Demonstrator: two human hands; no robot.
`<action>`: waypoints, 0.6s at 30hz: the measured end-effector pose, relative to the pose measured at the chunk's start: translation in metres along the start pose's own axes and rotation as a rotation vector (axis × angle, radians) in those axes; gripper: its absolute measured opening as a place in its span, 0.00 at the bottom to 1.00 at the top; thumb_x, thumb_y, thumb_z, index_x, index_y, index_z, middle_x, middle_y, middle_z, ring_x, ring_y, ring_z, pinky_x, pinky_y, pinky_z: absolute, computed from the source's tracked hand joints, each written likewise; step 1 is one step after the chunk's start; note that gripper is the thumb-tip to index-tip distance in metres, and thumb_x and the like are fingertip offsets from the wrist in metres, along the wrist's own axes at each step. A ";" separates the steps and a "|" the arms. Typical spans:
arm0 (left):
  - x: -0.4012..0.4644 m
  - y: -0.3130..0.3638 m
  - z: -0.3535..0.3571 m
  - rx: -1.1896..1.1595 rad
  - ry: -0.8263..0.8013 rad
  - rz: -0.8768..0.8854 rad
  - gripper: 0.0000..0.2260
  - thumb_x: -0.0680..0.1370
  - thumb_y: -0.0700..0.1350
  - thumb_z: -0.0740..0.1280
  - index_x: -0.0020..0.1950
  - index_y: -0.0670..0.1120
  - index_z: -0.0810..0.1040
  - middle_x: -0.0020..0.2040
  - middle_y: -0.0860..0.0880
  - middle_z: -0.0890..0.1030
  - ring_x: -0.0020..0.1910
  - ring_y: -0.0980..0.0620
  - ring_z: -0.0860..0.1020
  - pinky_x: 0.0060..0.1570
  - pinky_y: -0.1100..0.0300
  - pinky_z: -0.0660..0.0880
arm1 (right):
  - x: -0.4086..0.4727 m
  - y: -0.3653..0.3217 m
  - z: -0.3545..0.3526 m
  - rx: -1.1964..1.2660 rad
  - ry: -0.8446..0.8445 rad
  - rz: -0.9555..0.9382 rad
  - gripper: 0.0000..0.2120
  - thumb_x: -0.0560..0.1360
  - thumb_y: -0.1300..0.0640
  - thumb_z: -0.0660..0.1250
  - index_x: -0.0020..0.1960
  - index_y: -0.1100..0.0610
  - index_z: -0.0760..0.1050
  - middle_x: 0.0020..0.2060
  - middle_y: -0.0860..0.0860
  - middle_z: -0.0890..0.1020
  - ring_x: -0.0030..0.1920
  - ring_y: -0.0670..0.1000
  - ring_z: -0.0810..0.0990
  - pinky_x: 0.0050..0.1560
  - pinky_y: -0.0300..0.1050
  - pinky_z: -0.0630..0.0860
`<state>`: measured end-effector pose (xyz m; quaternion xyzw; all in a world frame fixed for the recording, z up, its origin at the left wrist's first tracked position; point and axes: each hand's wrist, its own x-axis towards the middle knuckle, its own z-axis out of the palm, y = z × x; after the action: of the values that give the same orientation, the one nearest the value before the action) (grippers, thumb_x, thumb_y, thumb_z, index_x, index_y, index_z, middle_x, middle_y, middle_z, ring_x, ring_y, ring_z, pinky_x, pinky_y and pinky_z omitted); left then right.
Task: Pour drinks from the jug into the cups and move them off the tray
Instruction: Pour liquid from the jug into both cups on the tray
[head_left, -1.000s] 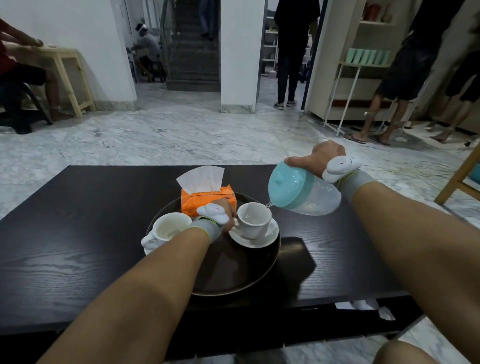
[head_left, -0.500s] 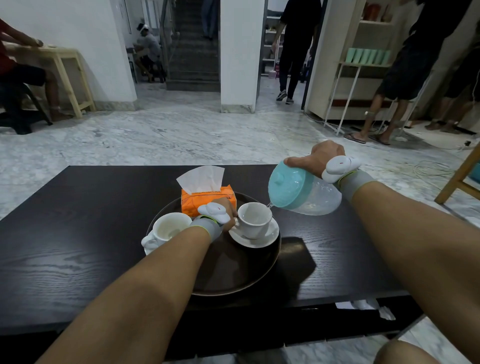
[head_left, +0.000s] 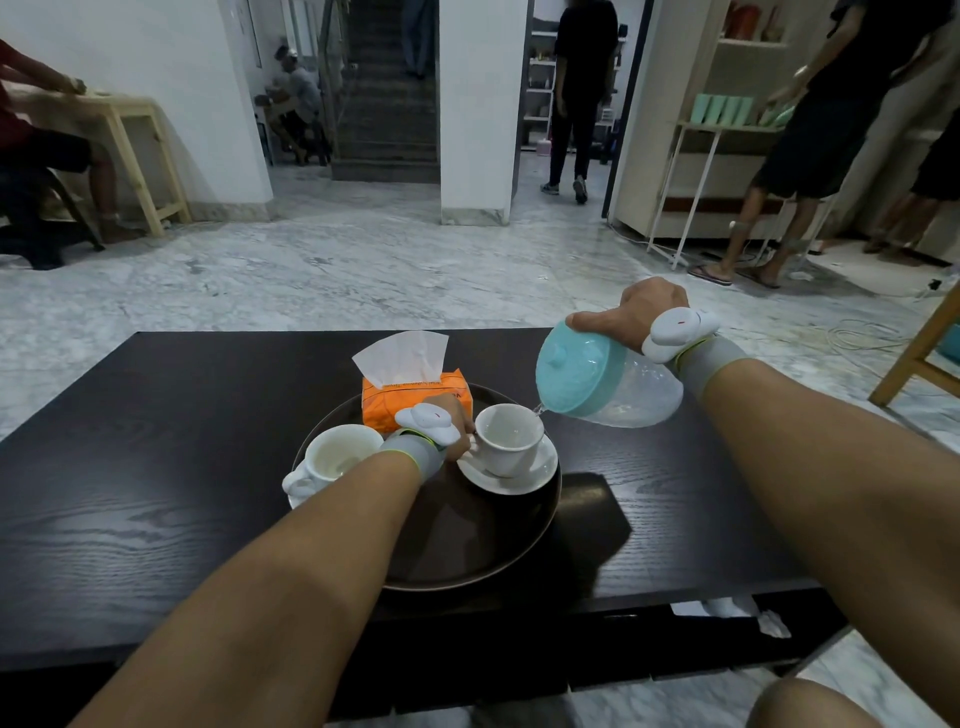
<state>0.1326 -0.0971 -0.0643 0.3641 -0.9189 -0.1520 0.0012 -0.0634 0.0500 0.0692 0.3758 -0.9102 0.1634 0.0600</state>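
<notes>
A clear jug (head_left: 644, 392) with a teal lid is tipped to the left in my right hand (head_left: 636, 312). Its spout hangs over the rim of a white cup (head_left: 506, 434), and a thin stream of water runs into it. That cup sits on a white saucer (head_left: 519, 475) on the round dark tray (head_left: 467, 551). My left hand (head_left: 454, 415) grips this cup at its handle. A second white cup (head_left: 335, 457) on the tray's left side holds some liquid.
An orange tissue box (head_left: 415, 397) stands at the back of the tray. The tray rests on a dark wooden table (head_left: 156, 467). People stand and sit on the marble floor beyond. A wooden chair leg (head_left: 919, 348) is at the right.
Both hands, the jug and the cups hold nearly the same positions. A person in the background has walked further away.
</notes>
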 end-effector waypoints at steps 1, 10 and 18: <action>0.000 0.000 0.000 0.001 -0.002 0.002 0.14 0.76 0.45 0.68 0.61 0.51 0.83 0.58 0.48 0.83 0.55 0.45 0.81 0.58 0.54 0.78 | 0.000 -0.001 0.000 -0.010 -0.002 0.000 0.35 0.64 0.27 0.66 0.37 0.62 0.77 0.34 0.55 0.75 0.38 0.54 0.74 0.38 0.45 0.68; 0.001 0.000 0.000 -0.001 -0.003 -0.003 0.14 0.77 0.45 0.68 0.62 0.49 0.82 0.59 0.47 0.83 0.56 0.44 0.81 0.58 0.55 0.78 | -0.001 -0.005 -0.002 -0.027 -0.013 -0.005 0.34 0.64 0.26 0.66 0.34 0.60 0.73 0.33 0.54 0.74 0.37 0.54 0.74 0.37 0.44 0.67; 0.004 0.000 0.003 -0.027 0.007 -0.046 0.13 0.74 0.45 0.70 0.59 0.50 0.84 0.55 0.47 0.84 0.52 0.45 0.82 0.54 0.55 0.79 | -0.002 -0.006 -0.004 0.005 -0.014 0.002 0.33 0.63 0.27 0.67 0.31 0.59 0.70 0.32 0.54 0.72 0.36 0.54 0.73 0.35 0.44 0.65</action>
<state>0.1295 -0.0990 -0.0677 0.3855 -0.9082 -0.1630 0.0057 -0.0578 0.0490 0.0739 0.3763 -0.9105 0.1632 0.0525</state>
